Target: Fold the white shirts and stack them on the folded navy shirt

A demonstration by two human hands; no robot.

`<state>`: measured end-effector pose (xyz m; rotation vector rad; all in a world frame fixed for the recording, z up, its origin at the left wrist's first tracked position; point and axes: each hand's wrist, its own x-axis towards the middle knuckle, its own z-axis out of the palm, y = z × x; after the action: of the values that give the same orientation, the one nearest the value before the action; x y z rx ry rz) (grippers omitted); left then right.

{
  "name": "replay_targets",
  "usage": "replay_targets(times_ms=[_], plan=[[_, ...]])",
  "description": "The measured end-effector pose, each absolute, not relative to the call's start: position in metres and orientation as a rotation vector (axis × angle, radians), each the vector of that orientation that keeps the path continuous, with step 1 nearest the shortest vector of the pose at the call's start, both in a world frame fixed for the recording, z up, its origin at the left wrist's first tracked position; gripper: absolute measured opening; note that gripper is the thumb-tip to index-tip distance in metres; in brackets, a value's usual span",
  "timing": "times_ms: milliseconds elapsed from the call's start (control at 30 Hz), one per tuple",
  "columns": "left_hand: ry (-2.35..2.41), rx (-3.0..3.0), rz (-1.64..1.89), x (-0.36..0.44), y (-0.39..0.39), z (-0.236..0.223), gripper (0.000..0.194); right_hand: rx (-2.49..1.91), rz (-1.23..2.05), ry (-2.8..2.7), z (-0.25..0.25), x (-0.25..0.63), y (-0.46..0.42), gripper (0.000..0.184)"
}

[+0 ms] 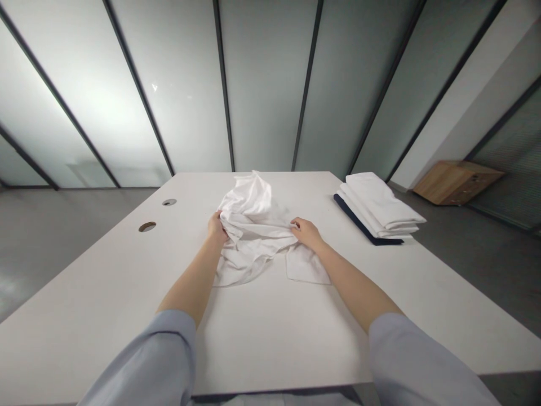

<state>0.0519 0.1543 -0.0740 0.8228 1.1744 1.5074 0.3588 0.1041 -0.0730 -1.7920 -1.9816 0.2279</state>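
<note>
A crumpled white garment (257, 225), perhaps a shirt, lies bunched on the white table (279, 338), its near edges spread toward me. At its left side my left hand (217, 226) grips the fabric, with the fingers partly hidden in the folds. My right hand (306, 232) pinches the cloth at the right side between thumb and fingers. Part of the garment hangs out flat below my right wrist. The highest folds stand up at the far side, beyond both hands.
A stack of folded white cloth (376, 203) sits on a dark navy folded piece (363, 225) at the table's right edge. Two round holes (147, 226) pierce the tabletop on the left. Behind are frosted glass panels (266, 84), and a wooden cabinet (454, 181) stands back right.
</note>
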Motion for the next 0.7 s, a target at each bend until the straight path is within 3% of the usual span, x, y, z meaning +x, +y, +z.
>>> replay_targets(times_ms=[133, 267, 367, 533, 700], plan=[[1.381, 0.609, 1.663, 0.029, 0.155, -0.071, 0.026, -1.979, 0.179, -1.793, -0.063, 0.385, 0.109, 0.020], [1.737, 0.782, 1.760, 0.021, 0.148, -0.074, 0.035, -2.171, 0.054, -1.551, -0.062, 0.414, 0.111, 0.025], [1.885, 1.175, 1.634, 0.030, 0.143, -0.076, 0.038, -2.021, -0.099, -1.670, -0.066, 0.417, 0.112, 0.035], [1.596, 1.718, 1.122, 0.052, 0.135, -0.078, 0.045, -1.802, 0.033, -2.121, -0.072, 0.389, 0.111, 0.056], [1.153, 1.743, 0.983, 0.053, 0.127, -0.074, 0.039, -1.892, 0.132, -2.282, -0.069, 0.381, 0.109, 0.036]])
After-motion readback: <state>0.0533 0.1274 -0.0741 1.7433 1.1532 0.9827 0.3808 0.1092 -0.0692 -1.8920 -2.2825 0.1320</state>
